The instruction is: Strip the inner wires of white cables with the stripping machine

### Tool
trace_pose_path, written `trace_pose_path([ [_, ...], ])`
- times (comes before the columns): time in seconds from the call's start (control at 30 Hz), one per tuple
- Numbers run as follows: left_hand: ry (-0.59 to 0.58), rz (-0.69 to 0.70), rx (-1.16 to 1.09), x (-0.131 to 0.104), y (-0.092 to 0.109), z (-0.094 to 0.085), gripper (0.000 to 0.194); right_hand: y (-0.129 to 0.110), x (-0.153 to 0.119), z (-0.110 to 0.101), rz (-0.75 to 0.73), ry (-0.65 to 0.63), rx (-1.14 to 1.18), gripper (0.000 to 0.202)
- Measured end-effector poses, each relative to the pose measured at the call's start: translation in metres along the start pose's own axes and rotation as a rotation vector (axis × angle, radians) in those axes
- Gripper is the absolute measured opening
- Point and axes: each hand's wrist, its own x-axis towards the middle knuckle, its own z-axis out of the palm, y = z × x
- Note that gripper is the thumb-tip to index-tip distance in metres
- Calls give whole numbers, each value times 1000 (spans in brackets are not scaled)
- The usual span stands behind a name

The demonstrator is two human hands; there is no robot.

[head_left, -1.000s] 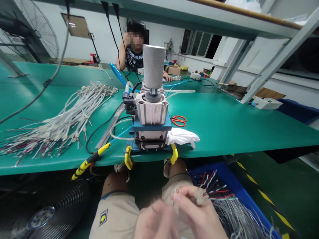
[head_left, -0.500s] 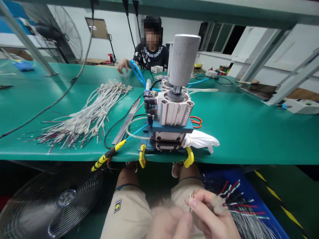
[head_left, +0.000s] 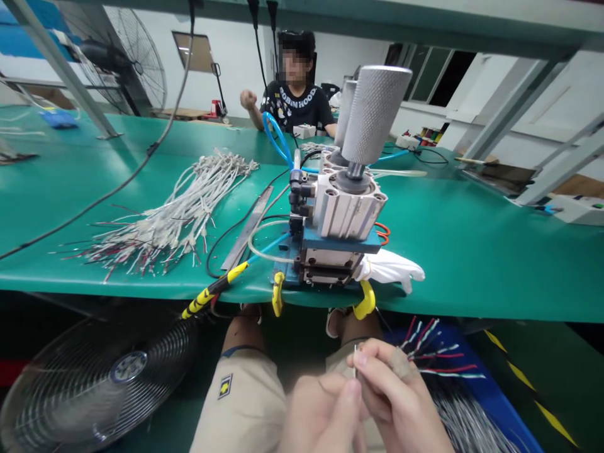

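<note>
Low in the view, over my lap, my right hand (head_left: 401, 402) pinches a braided cable (head_left: 401, 363) whose red, white and green wire ends fan out to the right. My left hand (head_left: 323, 415) sits just left of it, thumb up, fingers closed against the same cable's thin end near the right thumb. Directly ahead, a small pneumatic press (head_left: 340, 226) with a knurled grey cylinder on top is clamped to the green table's (head_left: 472, 251) front edge by yellow clamps.
A pile of grey cables (head_left: 174, 214) lies left of the press, with a steel ruler (head_left: 248, 229), orange scissors (head_left: 383, 231) and a white cloth (head_left: 391, 269). A blue bin (head_left: 476, 390) of cables stands at my right knee, a floor fan (head_left: 94, 384) at lower left. Another person (head_left: 295, 94) sits across.
My view has swung left and slightly up. Both hands have risen a little and stay together on the cable. The person opposite has lifted a fist.
</note>
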Motion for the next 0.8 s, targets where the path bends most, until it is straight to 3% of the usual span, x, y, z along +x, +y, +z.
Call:
trace_pose_path([
  [0.07, -11, 34, -22, 4, 5, -3, 59, 0, 3, -2, -27, -3, -7, 37],
  [0.27, 144, 56, -158, 31, 40, -15, 48, 6, 5, -16, -64, 33, 7, 35],
  [0.4, 145, 114, -196, 50, 58, -22, 41, 19, 5, -25, -88, 6, -14, 36],
  [0.8, 166, 194, -246, 71, 59, -23, 35, 19, -7, -23, -16, 27, -51, 36],
])
